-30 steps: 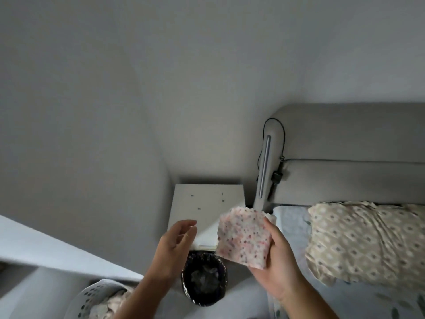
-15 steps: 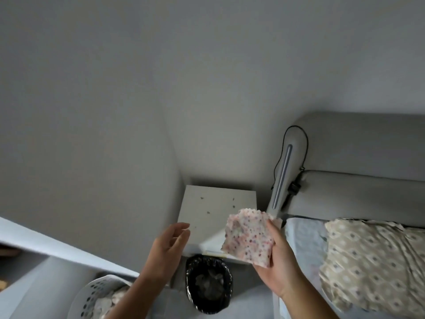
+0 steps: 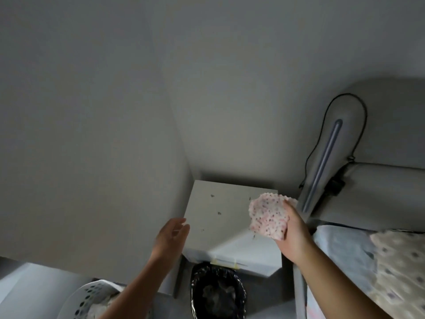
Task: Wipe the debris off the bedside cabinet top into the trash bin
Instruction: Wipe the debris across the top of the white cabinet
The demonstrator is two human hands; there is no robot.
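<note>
Now we grip a speckled pink cloth [image 3: 269,216] in our right hand [image 3: 293,233] over the bedside cabinet top [image 3: 220,217] | left hand [image 3: 171,236] open-fingered, empty | debris specks [image 3: 219,213] on top | trash bin [image 3: 217,293] below the front edge

A home bedroom: a bed's padded grey headboard [image 3: 381,180] in a plain wall corner, a patterned pillow [image 3: 400,272] below it, a white bedside cabinet [image 3: 220,217] just left of it.

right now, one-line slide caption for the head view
Right hand holds a spotted cloth over the debris-flecked cabinet top; left hand open, trash bin below.
</note>
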